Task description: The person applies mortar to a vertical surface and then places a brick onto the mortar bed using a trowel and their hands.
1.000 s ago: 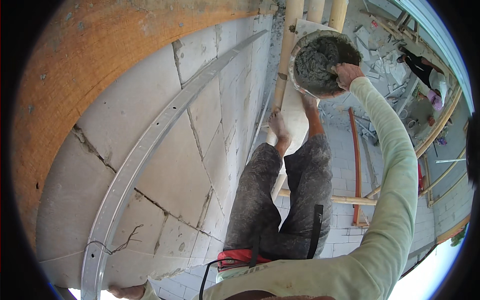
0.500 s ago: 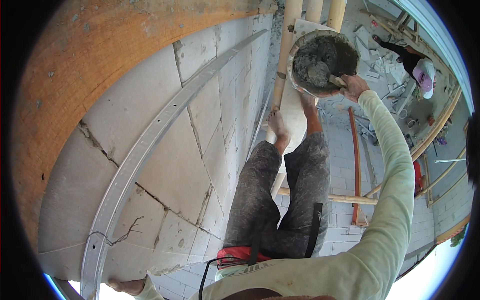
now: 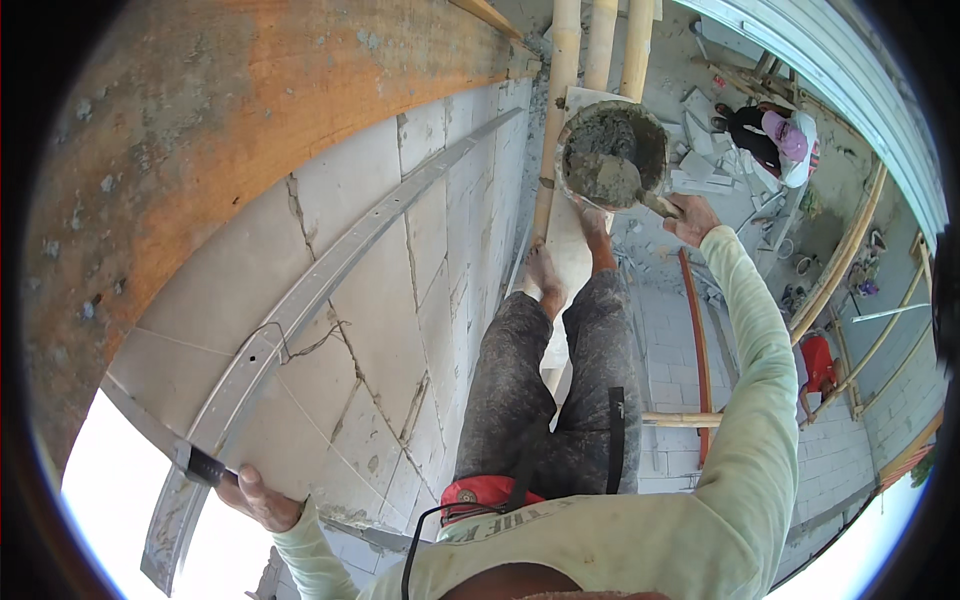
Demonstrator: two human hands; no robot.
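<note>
My right hand (image 3: 690, 218) is closed on the handle of a trowel (image 3: 655, 205), whose blade, loaded with wet grey mortar (image 3: 612, 180), lies over the near part of a round bucket (image 3: 570, 140). The bucket sits on a pale board on bamboo poles (image 3: 600, 45), by my bare feet (image 3: 545, 270). At lower left my left hand (image 3: 260, 497) is curled at the top edge of the block wall (image 3: 380, 300), against a dark object (image 3: 203, 463) that I cannot make out, beside a long metal channel (image 3: 280, 330) with a loop of wire.
An orange-stained beam (image 3: 230, 90) runs along the upper left. Far below at right, a person in a purple cap (image 3: 785, 135) crouches among block rubble (image 3: 700, 130); another in red (image 3: 818, 365) is behind bamboo rails (image 3: 835, 260). A red plank (image 3: 697, 350) stands below.
The view has shifted. My right hand and the mortar-loaded trowel have moved toward me. My left hand shows more fully, with the dark object by it. The person below has changed posture.
</note>
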